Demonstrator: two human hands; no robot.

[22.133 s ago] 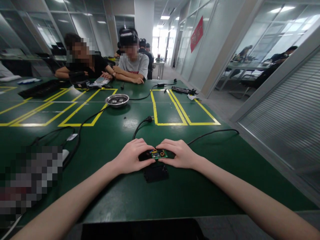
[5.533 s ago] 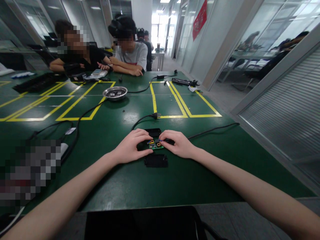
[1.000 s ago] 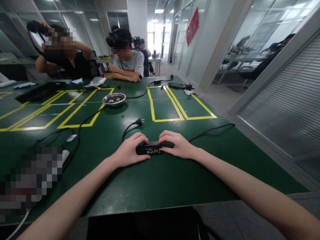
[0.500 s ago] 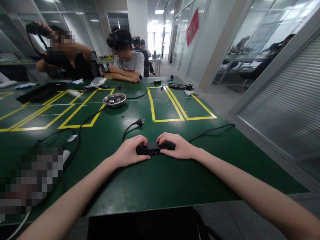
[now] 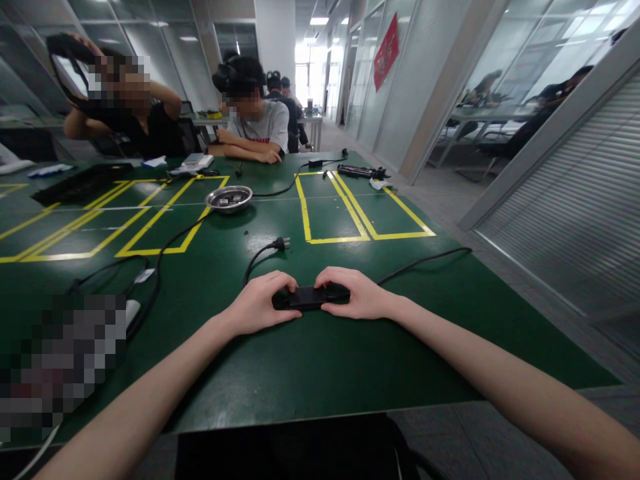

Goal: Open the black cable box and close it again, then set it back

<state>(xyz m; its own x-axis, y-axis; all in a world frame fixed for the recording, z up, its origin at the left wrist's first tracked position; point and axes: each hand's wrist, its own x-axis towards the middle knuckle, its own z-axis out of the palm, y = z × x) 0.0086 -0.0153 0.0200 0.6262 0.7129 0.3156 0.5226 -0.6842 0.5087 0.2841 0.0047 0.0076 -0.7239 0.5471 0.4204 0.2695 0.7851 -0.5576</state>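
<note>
A black power adapter (image 5: 308, 297) lies level just above or on the green table (image 5: 280, 373), held between my two hands. My left hand (image 5: 263, 300) grips its left end, with the thumb on the near side and the fingers on the far side. Around the right end, my right hand (image 5: 353, 293) is closed in the same way. Behind my left hand a short cord rises to a black mains plug (image 5: 281, 244) with metal prongs. From my right hand a black cable (image 5: 425, 264) runs to the right. The adapter's ends are partly hidden by my fingers.
A steel bowl (image 5: 229, 199) with small metal parts stands farther back. Yellow tape (image 5: 337, 241) marks rectangles on the table. A black tray (image 5: 83, 183) is at far left, a black part (image 5: 363, 172) at far right. Two people (image 5: 255, 127) are across the table.
The adapter has tipped slightly: its near side, with small yellowish bits showing before, now looks plain and dark. Both hands keep nearly the same place.
</note>
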